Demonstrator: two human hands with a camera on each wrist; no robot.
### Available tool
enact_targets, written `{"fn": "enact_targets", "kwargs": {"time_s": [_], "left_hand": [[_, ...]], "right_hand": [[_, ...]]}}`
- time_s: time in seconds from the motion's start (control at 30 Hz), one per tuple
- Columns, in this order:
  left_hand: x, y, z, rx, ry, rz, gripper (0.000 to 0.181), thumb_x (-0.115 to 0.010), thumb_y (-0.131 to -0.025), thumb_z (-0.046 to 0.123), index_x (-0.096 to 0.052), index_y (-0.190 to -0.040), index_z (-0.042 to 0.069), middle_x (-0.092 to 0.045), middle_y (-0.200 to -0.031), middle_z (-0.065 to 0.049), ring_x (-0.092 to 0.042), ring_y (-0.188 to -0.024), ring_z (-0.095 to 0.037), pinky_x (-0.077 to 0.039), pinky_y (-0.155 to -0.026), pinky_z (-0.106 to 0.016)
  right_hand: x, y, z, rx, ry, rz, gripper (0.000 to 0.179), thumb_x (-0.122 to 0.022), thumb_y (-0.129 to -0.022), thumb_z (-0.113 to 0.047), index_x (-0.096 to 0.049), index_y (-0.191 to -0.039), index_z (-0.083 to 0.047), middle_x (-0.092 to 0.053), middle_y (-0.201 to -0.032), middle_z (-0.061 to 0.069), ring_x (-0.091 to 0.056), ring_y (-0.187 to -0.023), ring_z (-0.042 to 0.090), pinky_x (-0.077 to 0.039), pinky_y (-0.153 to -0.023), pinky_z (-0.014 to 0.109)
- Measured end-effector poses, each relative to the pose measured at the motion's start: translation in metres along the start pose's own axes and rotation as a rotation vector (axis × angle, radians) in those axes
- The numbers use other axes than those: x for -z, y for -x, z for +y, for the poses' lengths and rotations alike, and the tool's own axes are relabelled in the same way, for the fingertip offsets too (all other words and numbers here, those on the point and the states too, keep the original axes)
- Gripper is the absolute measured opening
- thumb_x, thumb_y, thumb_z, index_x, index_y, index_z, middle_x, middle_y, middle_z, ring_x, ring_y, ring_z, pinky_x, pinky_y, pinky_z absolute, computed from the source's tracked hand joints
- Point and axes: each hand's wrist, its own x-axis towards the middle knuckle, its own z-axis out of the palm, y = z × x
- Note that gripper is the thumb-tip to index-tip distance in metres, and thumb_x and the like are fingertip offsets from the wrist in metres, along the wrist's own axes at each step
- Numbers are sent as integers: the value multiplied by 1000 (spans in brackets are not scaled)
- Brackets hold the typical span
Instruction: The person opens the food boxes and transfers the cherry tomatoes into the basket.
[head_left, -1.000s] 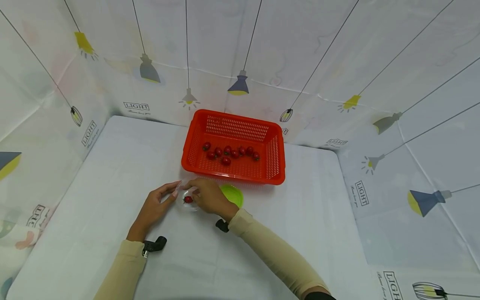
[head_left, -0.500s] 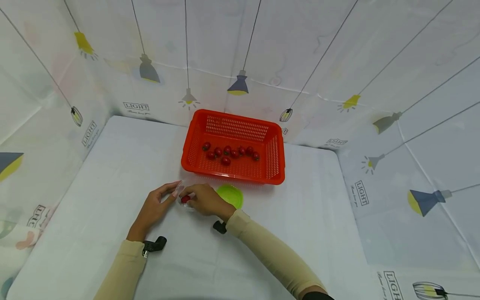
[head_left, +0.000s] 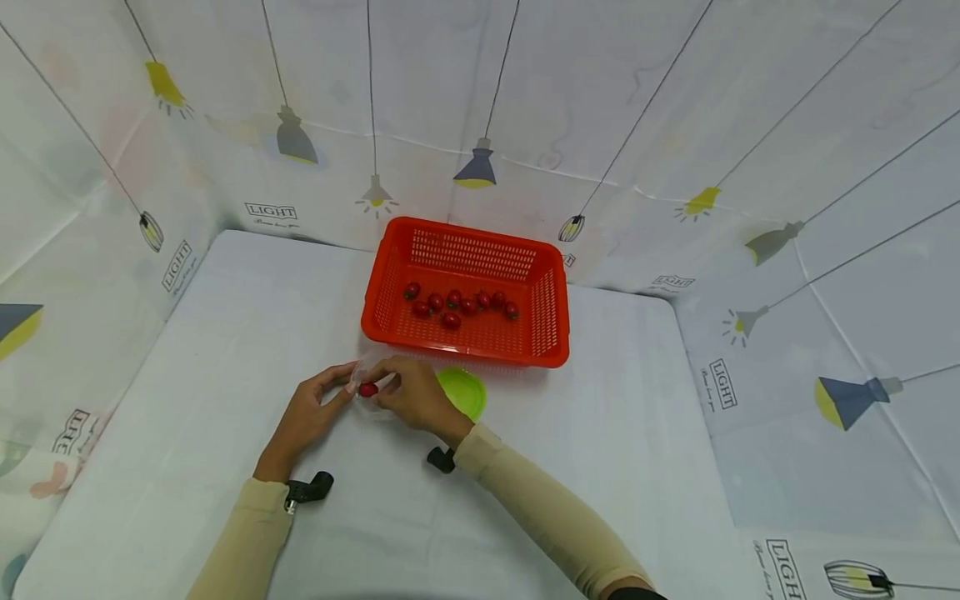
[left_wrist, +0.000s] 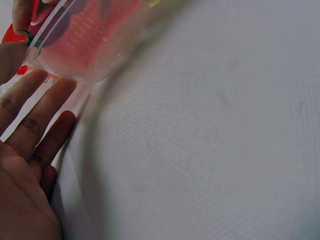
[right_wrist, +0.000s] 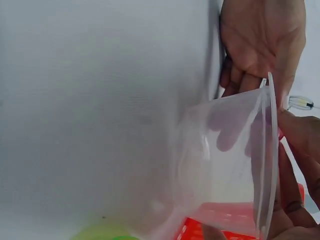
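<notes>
In the head view my left hand (head_left: pixel 311 414) holds a clear plastic container (right_wrist: pixel 225 160) by its left side, fingers spread along the wall in the left wrist view. My right hand (head_left: pixel 416 398) reaches in from the right and pinches a red cherry tomato (head_left: pixel 367 389) between thumb and fingertips, close to the left thumb at the container's rim. A green stem shows on the tomato (left_wrist: pixel 41 20) in the left wrist view. The right wrist view shows the container side-on, with left-hand fingers behind its see-through wall; there the tomato is mostly hidden by fingers.
Behind the hands stands a red slotted basket (head_left: pixel 555 350) with several cherry tomatoes (head_left: pixel 452 320) lying in it. A lime green round lid or dish (head_left: pixel 465 393) lies under the right wrist's far side. White table (head_left: pixel 600 467) meets lamp-printed cloth walls (head_left: pixel 637 108).
The right hand dipped toward the tomato in the container and has since risen slightly. The tomato has shifted up and left, between the right fingers. The left hand has barely moved.
</notes>
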Motion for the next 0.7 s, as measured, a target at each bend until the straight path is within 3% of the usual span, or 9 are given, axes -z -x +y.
{"fn": "enact_targets", "kwargs": {"time_s": [0.17, 0.47, 0.7], "left_hand": [[1, 0, -1, -5, -6, 4, 45, -64, -108, 35, -61, -150, 18, -68, -144, -10, -48, -150, -31, -26, -128, -66], [0, 1, -2, 6, -13, 11, 46, -64, -108, 36, -61, -149, 18, -68, -144, -11, -47, -151, -32, -25, -127, -69], [-1, 0, -1, -7, -23, 17, 44, -64, -108, 35, -62, -148, 19, -69, -142, -9, -48, -150, -32, -27, -127, -68]], "right_hand": [[-3, 1, 0, 21, 16, 14, 34, -86, -88, -5, -80, -121, -14, -79, -114, -3, -74, -99, 13, -58, -80, 14], [-12, 0, -1, -35, 31, 21, 35, -88, -88, -9, -79, -121, -18, -79, -115, -5, -74, -95, 12, -57, -79, 12], [-12, 6, 0, -13, -8, 54, 31, -87, -90, -14, -80, -119, -19, -79, -115, -6, -71, -91, 6, -58, -79, 13]]}}
